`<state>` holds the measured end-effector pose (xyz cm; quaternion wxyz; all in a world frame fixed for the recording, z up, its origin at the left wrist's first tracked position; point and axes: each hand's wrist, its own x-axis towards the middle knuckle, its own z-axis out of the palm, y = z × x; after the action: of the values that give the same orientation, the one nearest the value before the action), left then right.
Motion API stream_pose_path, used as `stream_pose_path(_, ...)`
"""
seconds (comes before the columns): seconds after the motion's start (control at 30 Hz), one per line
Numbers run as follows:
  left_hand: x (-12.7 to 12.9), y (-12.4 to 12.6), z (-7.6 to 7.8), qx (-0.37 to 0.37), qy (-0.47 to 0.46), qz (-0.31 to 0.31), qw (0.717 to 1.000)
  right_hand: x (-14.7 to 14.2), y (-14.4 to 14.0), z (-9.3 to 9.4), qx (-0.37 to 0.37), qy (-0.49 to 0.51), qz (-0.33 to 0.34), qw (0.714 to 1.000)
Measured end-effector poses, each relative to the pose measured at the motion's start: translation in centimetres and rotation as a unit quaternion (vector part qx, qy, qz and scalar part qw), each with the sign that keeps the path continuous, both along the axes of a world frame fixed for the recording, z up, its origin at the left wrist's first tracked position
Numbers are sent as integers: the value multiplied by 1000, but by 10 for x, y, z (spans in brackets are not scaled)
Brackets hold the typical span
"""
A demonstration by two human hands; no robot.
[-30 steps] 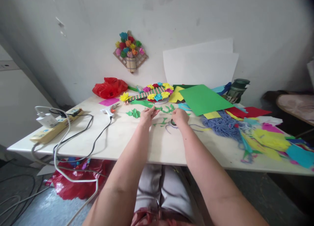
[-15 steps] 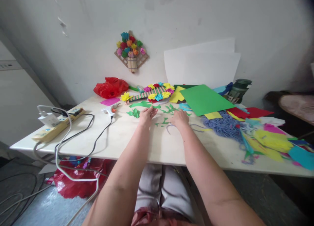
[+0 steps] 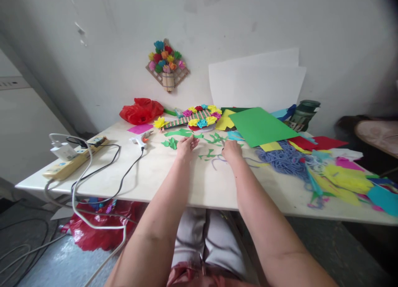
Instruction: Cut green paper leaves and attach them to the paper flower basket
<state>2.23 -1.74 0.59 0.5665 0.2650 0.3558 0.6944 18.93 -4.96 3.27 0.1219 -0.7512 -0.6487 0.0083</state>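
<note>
Near the middle of the table, my left hand (image 3: 187, 146) has its fingers curled together. Green paper lies right at its fingertips, and whether a small piece is pinched there is too small to make out. Closed at the right is my right hand (image 3: 231, 150), with a thin grey blade-like tip, apparently scissors (image 3: 222, 141), poking out ahead of it. Green paper scraps (image 3: 214, 138) are scattered between and beyond the hands. A longer green paper strip (image 3: 178, 132) and a cluster of cut green pieces (image 3: 170, 143) lie left of them.
A woven piece with paper flowers (image 3: 186, 120) lies behind the hands. Leftward are a glue gun (image 3: 138, 142) with its cord and a power strip (image 3: 74, 160). Green sheet (image 3: 263, 127), blue yarn (image 3: 281, 158) and coloured paper pieces (image 3: 345, 177) cover the right.
My right hand has shifted slightly right and turned, and a grey tip now shows at its fingers. The left hand stays nearly in place.
</note>
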Motion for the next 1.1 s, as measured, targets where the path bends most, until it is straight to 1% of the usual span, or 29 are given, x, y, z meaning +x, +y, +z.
stream_pose_path(0.27, 0, -4, 2, 5, 5, 17, 1000, 5, 1, 1, 26, 45, 2, 999)
stream_pose_path(0.33, 0, -3, 2, 8, 4, 21, 1000, 7, 7, -3, 43, 92, 12, 995)
stream_pose_path(0.4, 0, -2, 2, 7, 5, 24, 1000, 9, 15, -7, 72, 178, 16, 981)
stream_pose_path(0.43, 0, -2, 2, 6, 5, 26, 1000, 9, 19, -9, 96, 233, 24, 967)
stream_pose_path(0.47, 0, -1, 1, 5, 3, 30, 1000, 9, 23, -11, 118, 303, 30, 945)
stream_pose_path(0.5, 1, 0, 1, 4, 0, 33, 999, 8, 25, -12, 133, 384, 40, 913)
stream_pose_path(0.57, 1, 2, 0, 3, -6, 35, 999, 3, 26, -12, 145, 530, 101, 829)
stream_pose_path(0.6, 2, 2, -1, 2, -7, 32, 999, 0, 25, -12, 133, 582, 144, 789)
stream_pose_path(0.63, 2, 3, -1, 0, -7, 29, 1000, -4, 23, -12, 110, 619, 186, 756)
stream_pose_path(0.67, 2, 3, -1, -2, -8, 24, 1000, -7, 21, -11, 81, 638, 219, 734)
stream_pose_path(0.7, 3, 3, -2, -4, -11, 20, 1000, -10, 18, -12, 51, 645, 240, 724)
stream_pose_path(0.73, 3, 3, -2, -5, -15, 17, 1000, -13, 16, -13, 26, 642, 250, 725)
stream_pose_path(0.77, 4, 3, -1, -5, -21, 14, 1000, -15, 15, -14, 10, 630, 251, 735)
stream_pose_path(0.83, 5, 2, -1, -3, -29, 5, 1000, -19, 15, -18, 4, 587, 245, 772)
stream_pose_path(0.93, 7, 1, 0, 0, -23, -1, 1000, -20, 18, -24, 44, 491, 220, 842)
stream_pose_path(1.0, 8, 0, 0, 5, -12, -2, 1000, -21, 21, -26, 77, 423, 197, 881)
stream_pose_path(1.03, 8, 0, 0, 9, -8, -2, 1000, -22, 21, -27, 88, 395, 192, 894)
stream_pose_path(1.1, 8, -1, 1, 19, 0, -8, 1000, -25, 22, -29, 89, 370, 199, 903)
